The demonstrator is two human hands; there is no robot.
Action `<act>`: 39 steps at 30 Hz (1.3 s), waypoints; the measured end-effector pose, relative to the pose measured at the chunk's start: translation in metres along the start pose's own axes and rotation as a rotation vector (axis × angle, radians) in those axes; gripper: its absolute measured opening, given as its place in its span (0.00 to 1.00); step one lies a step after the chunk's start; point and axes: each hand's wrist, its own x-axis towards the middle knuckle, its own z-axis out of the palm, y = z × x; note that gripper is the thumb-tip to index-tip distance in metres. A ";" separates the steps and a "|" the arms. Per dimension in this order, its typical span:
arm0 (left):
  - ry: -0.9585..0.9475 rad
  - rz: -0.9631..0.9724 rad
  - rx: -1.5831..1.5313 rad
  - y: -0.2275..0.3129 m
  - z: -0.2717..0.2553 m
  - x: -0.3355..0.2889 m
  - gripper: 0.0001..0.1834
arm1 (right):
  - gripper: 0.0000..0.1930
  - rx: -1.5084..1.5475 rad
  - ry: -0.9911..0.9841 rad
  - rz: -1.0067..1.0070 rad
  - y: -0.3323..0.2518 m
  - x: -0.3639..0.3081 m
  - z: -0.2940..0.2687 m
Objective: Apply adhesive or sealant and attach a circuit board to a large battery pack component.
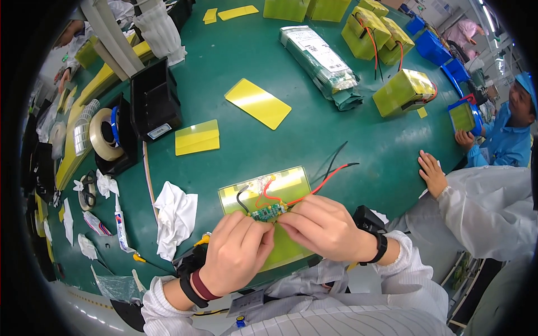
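Note:
A small green circuit board [268,212] is pinched between my two hands at the table's front edge. My left hand [238,245] grips its left end, fingers closed. At its other end, the closed fingers of my right hand [320,227] hold the board near the wires. Red and black wires [320,183] run from the board, and the longer ones stretch up to the right. Beneath lies a battery pack [294,180] wrapped in yellow-green sheet, its upper side showing bare terminals. My fingers hide part of the board's lower edge.
Yellow sheets [259,104], a wrapped green parcel [322,64] and several battery packs [404,93] lie farther back. Left are a black bin [156,101], tape rolls [105,134], a white cloth [175,219] and glue tubes [121,227]. A neighbour's hand [432,172] rests on the table at right.

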 end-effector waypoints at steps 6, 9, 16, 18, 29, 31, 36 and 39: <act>0.005 0.003 0.000 0.000 -0.002 0.000 0.12 | 0.14 -0.102 -0.064 -0.048 -0.005 0.007 0.001; 0.007 -0.004 -0.005 0.001 -0.002 0.000 0.13 | 0.13 -0.129 -0.082 -0.036 -0.007 0.007 0.001; -0.022 -0.060 0.046 0.006 -0.008 -0.001 0.13 | 0.12 -0.208 -0.227 -0.068 -0.013 0.015 -0.009; -0.026 -0.048 0.048 0.005 -0.008 -0.002 0.12 | 0.11 -0.182 -0.215 -0.103 -0.011 0.017 -0.010; 0.000 0.010 0.068 0.002 -0.008 -0.002 0.08 | 0.16 -0.071 -0.218 -0.135 -0.003 0.025 -0.013; 0.002 0.015 0.066 0.002 -0.009 -0.002 0.08 | 0.16 -0.073 -0.219 -0.159 0.000 0.026 -0.015; -0.016 0.013 0.062 0.002 -0.011 -0.003 0.08 | 0.18 -0.164 -0.226 -0.355 0.007 0.023 -0.012; -0.017 0.025 0.049 0.003 -0.011 0.000 0.09 | 0.18 -0.223 -0.180 -0.393 0.007 0.017 -0.010</act>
